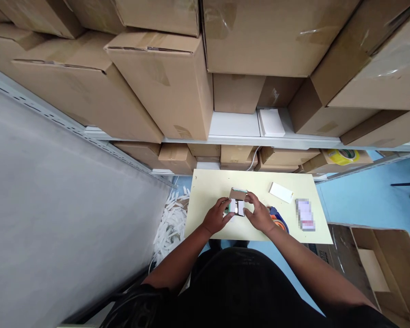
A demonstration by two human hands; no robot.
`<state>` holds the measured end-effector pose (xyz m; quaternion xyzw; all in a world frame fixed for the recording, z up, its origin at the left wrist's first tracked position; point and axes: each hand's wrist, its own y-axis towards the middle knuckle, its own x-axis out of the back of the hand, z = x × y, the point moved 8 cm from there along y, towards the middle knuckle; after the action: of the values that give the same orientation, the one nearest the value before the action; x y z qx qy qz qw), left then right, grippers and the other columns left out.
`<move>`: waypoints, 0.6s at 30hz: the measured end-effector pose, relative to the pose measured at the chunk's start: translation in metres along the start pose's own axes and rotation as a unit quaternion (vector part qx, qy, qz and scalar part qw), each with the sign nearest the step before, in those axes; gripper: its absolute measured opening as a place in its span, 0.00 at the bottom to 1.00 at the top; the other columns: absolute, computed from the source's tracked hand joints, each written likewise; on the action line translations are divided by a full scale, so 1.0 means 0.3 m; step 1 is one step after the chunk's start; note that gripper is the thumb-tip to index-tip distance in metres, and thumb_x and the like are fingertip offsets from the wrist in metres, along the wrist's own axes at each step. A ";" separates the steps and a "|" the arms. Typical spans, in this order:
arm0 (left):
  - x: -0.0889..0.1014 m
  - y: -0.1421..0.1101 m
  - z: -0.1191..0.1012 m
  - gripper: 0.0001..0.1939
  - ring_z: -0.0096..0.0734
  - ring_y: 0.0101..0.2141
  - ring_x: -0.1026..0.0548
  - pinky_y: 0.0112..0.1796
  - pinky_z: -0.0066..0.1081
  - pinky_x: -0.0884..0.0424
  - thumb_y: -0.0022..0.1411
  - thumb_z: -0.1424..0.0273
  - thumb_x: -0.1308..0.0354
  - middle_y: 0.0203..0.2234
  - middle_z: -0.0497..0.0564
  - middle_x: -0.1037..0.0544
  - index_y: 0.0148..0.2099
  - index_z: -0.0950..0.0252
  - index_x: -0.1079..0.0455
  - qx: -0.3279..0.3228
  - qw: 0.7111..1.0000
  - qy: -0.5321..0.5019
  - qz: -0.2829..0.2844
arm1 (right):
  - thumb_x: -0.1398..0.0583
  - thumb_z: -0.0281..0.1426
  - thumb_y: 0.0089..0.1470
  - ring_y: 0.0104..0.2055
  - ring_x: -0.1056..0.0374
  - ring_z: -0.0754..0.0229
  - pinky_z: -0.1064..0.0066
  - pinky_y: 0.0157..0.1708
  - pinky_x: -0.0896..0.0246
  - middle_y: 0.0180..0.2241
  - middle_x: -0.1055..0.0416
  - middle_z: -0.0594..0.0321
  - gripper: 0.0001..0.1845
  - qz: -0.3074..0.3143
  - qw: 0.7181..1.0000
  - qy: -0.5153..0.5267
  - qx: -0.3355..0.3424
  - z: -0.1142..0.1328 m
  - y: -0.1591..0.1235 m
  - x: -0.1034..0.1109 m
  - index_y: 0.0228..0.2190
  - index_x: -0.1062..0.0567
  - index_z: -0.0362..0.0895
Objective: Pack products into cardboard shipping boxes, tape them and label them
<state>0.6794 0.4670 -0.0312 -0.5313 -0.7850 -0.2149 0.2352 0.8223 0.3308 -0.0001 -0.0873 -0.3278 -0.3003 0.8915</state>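
A small open cardboard box (238, 195) sits on the pale yellow table (218, 182), with a white item (237, 207) partly inside it. My left hand (216, 217) grips the box's left side, fingers curled around it. On the right side my right hand (258, 213) holds the box too, fingertips on its raised brown flap. Both hands are close together at the table's middle, near its front edge.
A white flat packet (280, 192) and a blurred stack of cards (305, 215) lie right of my hands. A tape dispenser (279, 220) sits under my right wrist. Cardboard boxes (164, 82) fill the shelves behind. White paper strips (169, 223) litter the floor left; an open carton (379, 264) stands right.
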 end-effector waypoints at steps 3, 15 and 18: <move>-0.007 -0.007 0.004 0.27 0.38 0.50 0.22 0.47 0.39 0.19 0.71 0.58 0.43 0.63 0.58 0.34 0.68 0.57 0.41 0.005 1.000 -0.012 0.008 | 0.40 0.31 0.60 0.54 0.24 0.45 0.48 0.51 0.25 0.52 0.22 0.53 0.37 -0.020 0.998 -0.047 0.042 0.024 -0.034 0.002 0.68 0.42 0.48; 0.049 -0.014 -0.071 0.29 0.41 0.54 0.25 0.46 0.38 0.19 0.66 0.66 0.38 0.63 0.59 0.33 0.67 0.58 0.38 -0.038 0.999 -0.022 -0.007 | 0.37 0.32 0.60 0.70 0.40 0.47 0.47 0.62 0.32 0.71 0.44 0.52 0.38 0.028 0.994 -0.032 0.101 0.029 -0.090 -0.039 0.69 0.40 0.51; 0.053 -0.003 -0.081 0.19 0.41 0.55 0.25 0.50 0.40 0.19 0.70 0.65 0.43 0.60 0.56 0.30 0.62 0.57 0.30 -0.040 0.999 0.021 0.012 | 0.37 0.32 0.61 0.69 0.38 0.47 0.48 0.60 0.29 0.71 0.44 0.52 0.36 0.016 0.996 -0.009 0.086 0.016 -0.087 -0.047 0.68 0.38 0.53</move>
<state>0.6767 0.4643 -0.0024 -0.5454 -0.7640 -0.2543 0.2326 0.7957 0.3181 -0.0065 -0.0182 -0.3594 -0.2554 0.8974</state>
